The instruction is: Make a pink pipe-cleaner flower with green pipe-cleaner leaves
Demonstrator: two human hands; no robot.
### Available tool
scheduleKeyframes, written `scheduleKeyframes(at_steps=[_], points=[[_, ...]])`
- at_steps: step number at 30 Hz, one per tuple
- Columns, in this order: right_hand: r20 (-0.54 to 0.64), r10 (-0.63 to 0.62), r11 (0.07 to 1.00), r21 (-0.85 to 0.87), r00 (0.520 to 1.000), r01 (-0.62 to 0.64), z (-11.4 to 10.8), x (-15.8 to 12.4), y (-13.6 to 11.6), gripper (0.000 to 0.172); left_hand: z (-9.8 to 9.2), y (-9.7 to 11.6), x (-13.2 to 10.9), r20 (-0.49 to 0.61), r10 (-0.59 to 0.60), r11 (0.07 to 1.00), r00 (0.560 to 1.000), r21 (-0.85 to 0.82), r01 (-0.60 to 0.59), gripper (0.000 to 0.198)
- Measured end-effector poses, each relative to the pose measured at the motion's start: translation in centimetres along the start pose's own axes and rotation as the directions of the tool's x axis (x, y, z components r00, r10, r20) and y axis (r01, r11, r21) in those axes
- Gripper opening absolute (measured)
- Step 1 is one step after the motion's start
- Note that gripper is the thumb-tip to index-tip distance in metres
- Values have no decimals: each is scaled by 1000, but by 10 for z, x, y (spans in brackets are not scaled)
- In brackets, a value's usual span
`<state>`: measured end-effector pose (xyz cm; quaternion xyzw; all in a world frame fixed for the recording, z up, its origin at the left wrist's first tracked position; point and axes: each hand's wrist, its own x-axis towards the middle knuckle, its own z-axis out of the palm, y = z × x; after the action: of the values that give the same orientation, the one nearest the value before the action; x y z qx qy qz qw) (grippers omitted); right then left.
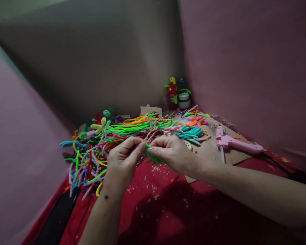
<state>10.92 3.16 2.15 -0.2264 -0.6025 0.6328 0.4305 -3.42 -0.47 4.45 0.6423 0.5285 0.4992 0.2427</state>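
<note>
Green strand [156, 159] between left hand [124, 159] and right hand [173, 153]

We look forward and down from the wearer's head. Left arm [102, 217] enters from the bottom edge, right arm [244, 187] from the lower right. Left hand [124, 161] and right hand [177, 154] sit mid-frame, close to us; red cloth [153, 211], bottom centre. Beyond, left of centre, fuzzy stems [132, 129]; farther off, we face a grey wall [97, 68], upper centre.
</note>
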Motion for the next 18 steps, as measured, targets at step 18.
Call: scheduleKeyframes(at_steps=[18], points=[[143,309,901,273,940,-337,-7,8,8,16,8,-16,10,112,-243,905,964,-332,267,20]])
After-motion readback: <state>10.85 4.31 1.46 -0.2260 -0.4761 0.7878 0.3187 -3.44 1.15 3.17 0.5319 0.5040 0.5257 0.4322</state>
